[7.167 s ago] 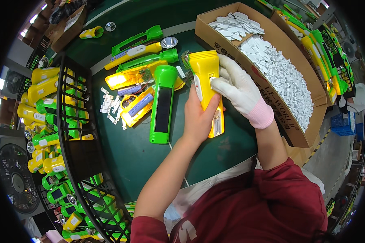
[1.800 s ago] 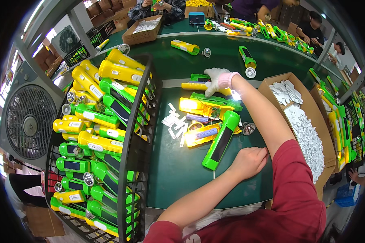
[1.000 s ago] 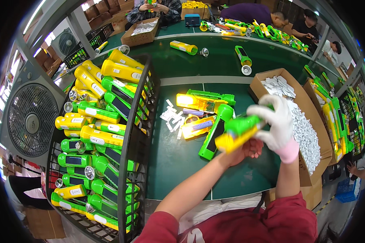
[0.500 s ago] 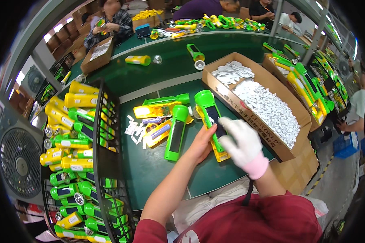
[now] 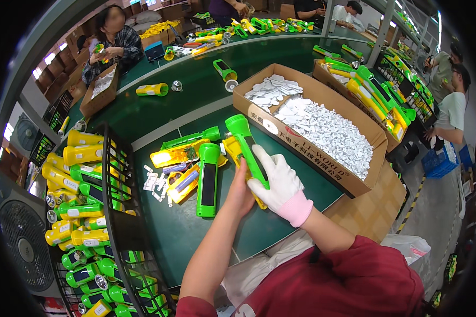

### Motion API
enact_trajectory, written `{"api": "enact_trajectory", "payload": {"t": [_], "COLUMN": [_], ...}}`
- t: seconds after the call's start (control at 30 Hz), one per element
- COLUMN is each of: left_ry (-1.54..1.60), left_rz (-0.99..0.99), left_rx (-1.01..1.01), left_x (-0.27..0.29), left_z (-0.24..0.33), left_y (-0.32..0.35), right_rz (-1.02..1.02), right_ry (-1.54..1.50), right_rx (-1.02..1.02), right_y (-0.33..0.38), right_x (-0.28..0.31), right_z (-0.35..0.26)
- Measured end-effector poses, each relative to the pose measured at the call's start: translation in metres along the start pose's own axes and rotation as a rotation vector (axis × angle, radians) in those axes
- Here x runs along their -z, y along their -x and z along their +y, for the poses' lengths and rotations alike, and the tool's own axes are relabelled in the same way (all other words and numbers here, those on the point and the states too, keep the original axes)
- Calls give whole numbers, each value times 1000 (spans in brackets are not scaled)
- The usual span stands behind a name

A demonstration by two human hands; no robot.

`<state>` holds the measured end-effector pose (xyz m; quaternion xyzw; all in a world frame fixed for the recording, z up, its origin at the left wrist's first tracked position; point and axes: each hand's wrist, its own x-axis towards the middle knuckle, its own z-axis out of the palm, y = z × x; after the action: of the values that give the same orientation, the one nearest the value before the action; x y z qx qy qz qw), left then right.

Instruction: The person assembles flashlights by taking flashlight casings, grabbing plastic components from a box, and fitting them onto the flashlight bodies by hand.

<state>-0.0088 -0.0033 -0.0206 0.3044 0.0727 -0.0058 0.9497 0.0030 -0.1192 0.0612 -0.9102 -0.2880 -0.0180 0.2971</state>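
Observation:
A flashlight body [image 5: 244,138] is held over the bench, its green half with a dark panel lying over a yellow half that shows along the left side and at the near end. My bare left hand [image 5: 240,189] wraps its left side, fingers partly hidden. My right hand [image 5: 279,182], in a white glove with a pink cuff, grips the near part of the green half and covers most of the panel. Just left lies another green half with a dark panel [image 5: 208,179]. Beside it are open yellow shells [image 5: 183,185] with purple cylindrical cells, and small white pieces [image 5: 154,182].
A black crate [image 5: 122,232] heaped with green and yellow flashlights stands at left, near a fan [image 5: 25,248]. A cardboard box [image 5: 322,164] of white pieces sits to the right. Beyond runs a green belt [image 5: 195,95] carrying flashlight parts; several people work around it.
My right hand has gone from fingers over the panel to a grip around the near part of the green half. The whole view has shifted, so the bench appears further left.

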Motion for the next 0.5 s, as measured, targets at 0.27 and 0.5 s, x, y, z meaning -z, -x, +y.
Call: {"api": "enact_trajectory", "payload": {"t": [0.27,0.5], "left_ry": [10,-182], "left_rz": [91,126], "left_rx": [-58,-168], "left_x": [-3,-13], "left_z": [4,3], "left_y": [6,4], "right_rz": [112,118], "right_ry": [-78,-135], "right_rx": [119,114], "right_y": [10,19], "right_x": [-11,-19], "right_z": [8,20]}}
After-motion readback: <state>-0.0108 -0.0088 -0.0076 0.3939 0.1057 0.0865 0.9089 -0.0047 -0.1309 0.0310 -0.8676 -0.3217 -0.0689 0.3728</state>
